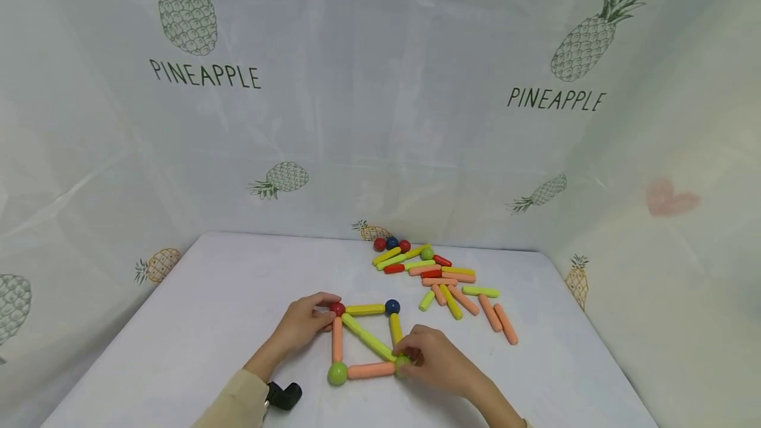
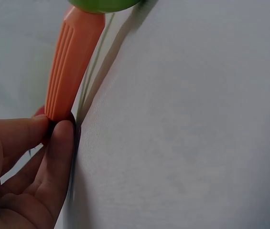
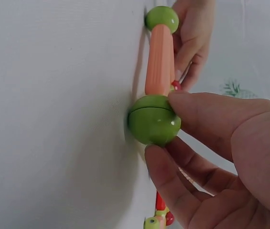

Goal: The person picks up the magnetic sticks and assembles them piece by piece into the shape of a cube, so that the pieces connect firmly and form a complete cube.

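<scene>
A flat four-sided figure of rods and balls lies on the white table. My left hand (image 1: pixel 299 325) pinches the red ball (image 1: pixel 337 309) at its far left corner. At the near right corner, my right hand (image 1: pixel 441 360) holds a green ball (image 3: pixel 153 126) between thumb and fingers. A blue ball (image 1: pixel 392 307) and another green ball (image 1: pixel 337 373) form the other corners. Yellow rods (image 1: pixel 365 310) make the far and right sides; orange rods (image 1: pixel 371 370) make the near and left ones. A yellow-green diagonal rod (image 1: pixel 370 338) runs from the red ball toward the held green ball.
Behind and right of the figure lie loose orange rods (image 1: pixel 490 313), yellow, light green and red pieces, and several balls (image 1: pixel 380 244). A black object (image 1: pixel 285 395) sits by my left sleeve. Pineapple-printed white cloth (image 1: pixel 380 117) hangs behind the table (image 1: pixel 238 283).
</scene>
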`<state>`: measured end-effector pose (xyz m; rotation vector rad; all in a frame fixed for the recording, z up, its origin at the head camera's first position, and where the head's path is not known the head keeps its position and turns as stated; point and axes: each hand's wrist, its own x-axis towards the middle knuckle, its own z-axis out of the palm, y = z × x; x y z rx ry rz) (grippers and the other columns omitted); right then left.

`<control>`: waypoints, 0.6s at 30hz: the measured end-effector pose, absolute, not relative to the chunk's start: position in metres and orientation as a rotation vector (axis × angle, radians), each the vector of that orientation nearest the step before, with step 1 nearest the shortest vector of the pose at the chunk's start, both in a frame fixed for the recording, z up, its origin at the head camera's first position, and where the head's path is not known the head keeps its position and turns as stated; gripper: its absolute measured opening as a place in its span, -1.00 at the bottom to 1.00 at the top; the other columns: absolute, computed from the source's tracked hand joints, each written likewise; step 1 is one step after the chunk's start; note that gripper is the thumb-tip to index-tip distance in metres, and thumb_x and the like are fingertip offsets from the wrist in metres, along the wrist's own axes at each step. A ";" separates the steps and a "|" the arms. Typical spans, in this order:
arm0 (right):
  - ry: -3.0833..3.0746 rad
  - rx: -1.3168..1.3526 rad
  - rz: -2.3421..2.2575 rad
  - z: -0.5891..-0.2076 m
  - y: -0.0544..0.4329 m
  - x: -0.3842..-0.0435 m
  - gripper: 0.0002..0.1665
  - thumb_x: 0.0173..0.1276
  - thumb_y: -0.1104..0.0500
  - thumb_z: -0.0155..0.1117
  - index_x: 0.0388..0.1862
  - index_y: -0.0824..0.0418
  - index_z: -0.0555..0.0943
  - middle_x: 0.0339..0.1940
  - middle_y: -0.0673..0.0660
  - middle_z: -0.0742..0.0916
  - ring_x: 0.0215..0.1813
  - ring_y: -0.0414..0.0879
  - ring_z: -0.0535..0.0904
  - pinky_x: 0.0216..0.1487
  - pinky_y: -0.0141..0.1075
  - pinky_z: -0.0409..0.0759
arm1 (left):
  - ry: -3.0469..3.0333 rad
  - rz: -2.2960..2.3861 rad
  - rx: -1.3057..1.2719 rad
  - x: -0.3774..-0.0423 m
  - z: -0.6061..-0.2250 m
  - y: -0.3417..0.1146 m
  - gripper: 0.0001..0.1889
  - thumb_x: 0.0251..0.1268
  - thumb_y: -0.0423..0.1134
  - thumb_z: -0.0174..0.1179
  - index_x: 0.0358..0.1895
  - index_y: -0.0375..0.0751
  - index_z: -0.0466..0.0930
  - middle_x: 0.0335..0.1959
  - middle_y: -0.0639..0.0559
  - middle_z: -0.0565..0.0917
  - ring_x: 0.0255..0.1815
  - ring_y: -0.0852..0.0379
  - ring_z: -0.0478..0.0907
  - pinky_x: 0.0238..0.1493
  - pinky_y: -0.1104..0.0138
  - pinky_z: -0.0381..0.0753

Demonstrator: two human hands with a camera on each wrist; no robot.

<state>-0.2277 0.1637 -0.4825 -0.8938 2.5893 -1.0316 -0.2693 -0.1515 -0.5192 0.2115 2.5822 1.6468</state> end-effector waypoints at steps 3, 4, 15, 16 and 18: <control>2.576 -0.890 -1.047 -0.483 0.166 -0.225 -0.77 0.34 0.15 0.60 -0.04 0.02 0.81 -0.27 -0.11 0.65 -0.24 -0.27 0.57 -0.21 -0.43 0.62 | 2.597 1.619 0.232 -0.273 -0.519 -0.149 -0.64 0.49 -0.38 0.32 0.28 -0.17 0.69 0.16 -0.10 0.73 -0.18 0.18 0.73 -0.19 0.37 0.77; 2.574 -0.887 -1.054 -0.483 0.166 -0.224 -0.76 0.34 0.14 0.60 -0.04 0.02 0.81 -0.27 -0.10 0.65 -0.25 -0.27 0.57 -0.21 -0.43 0.62 | 2.601 1.609 0.237 -0.275 -0.519 -0.148 -0.65 0.49 -0.38 0.32 0.28 -0.16 0.69 0.16 -0.10 0.73 -0.18 0.18 0.73 -0.19 0.37 0.77; 2.559 -0.903 -1.018 -0.477 0.178 -0.229 -0.75 0.45 0.08 0.50 0.07 0.04 0.79 -0.23 -0.17 0.69 -0.21 -0.31 0.59 -0.17 -0.40 0.65 | 2.618 1.566 0.258 -0.279 -0.519 -0.145 -0.65 0.50 -0.38 0.31 0.28 -0.15 0.70 0.18 -0.11 0.72 -0.18 0.17 0.71 -0.21 0.37 0.77; 2.578 -0.903 -1.002 -0.475 0.181 -0.231 -0.76 0.47 0.10 0.48 0.08 0.05 0.79 -0.21 -0.16 0.71 -0.20 -0.32 0.59 -0.16 -0.40 0.65 | 2.614 1.567 0.256 -0.279 -0.519 -0.145 -0.65 0.50 -0.38 0.30 0.28 -0.15 0.70 0.18 -0.11 0.72 -0.18 0.17 0.71 -0.21 0.38 0.77; 2.629 -0.897 -0.976 -0.469 0.187 -0.239 -0.76 0.48 0.17 0.44 0.09 0.10 0.79 -0.17 -0.11 0.74 -0.19 -0.32 0.60 -0.15 -0.39 0.66 | 2.607 1.569 0.250 -0.279 -0.519 -0.145 -0.65 0.51 -0.37 0.30 0.28 -0.14 0.70 0.18 -0.12 0.71 -0.18 0.17 0.70 -0.21 0.38 0.77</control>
